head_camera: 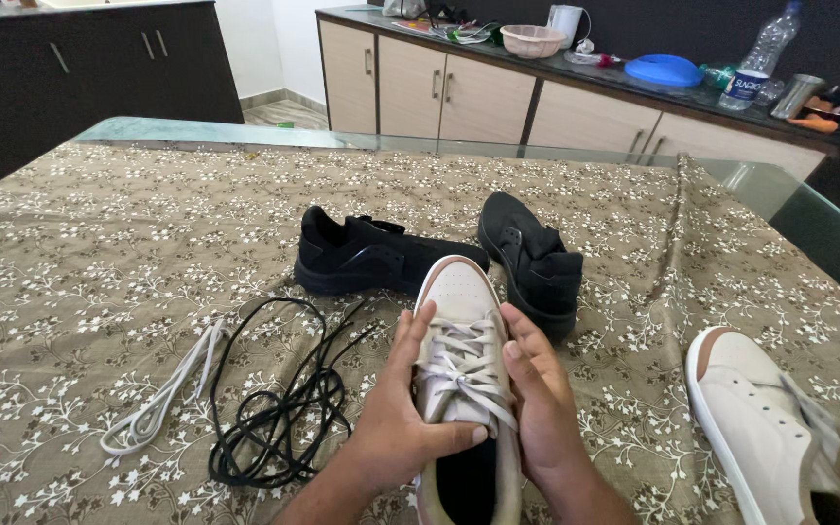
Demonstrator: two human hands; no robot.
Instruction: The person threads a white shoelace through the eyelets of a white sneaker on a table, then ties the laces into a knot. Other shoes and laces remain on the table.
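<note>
1. The white sneaker [464, 369] was between both hands, near the front edge of the counter [99, 233], with its toe pointing away from the person.
2. The left hand [402, 418] was wrapped around the left side of the shoe, and its thumb lay across the tongue, just under the laces.
3. The right hand [542, 399] was closed on the right side of the shoe, with its fingertips touching the white laces [464, 365].
4. The laces already ran in crosses over the top of this shoe, so I think most of the lacing was done. I could not tell if the ends were tied.
5. The second white sneaker [760, 418] lay well apart on the right. Its holes looked empty, so that one seemed to be left to do.
6. A loose white lace [162, 403] lay on the flowery cloth to the left, just beside a heap of black laces [279, 408].
7. Two black sneakers [439, 258] sat behind the held shoe. They seemed to have no laces in them, so they looked not done yet either.
8. The held shoe looked clean and pale, with a brownish rim around its toe and small dots on top. Its opening was dark inside.
9. Far behind, a long shelf held a pink bowl [532, 39], a blue lid [663, 68] and a plastic bottle [760, 58].
</note>
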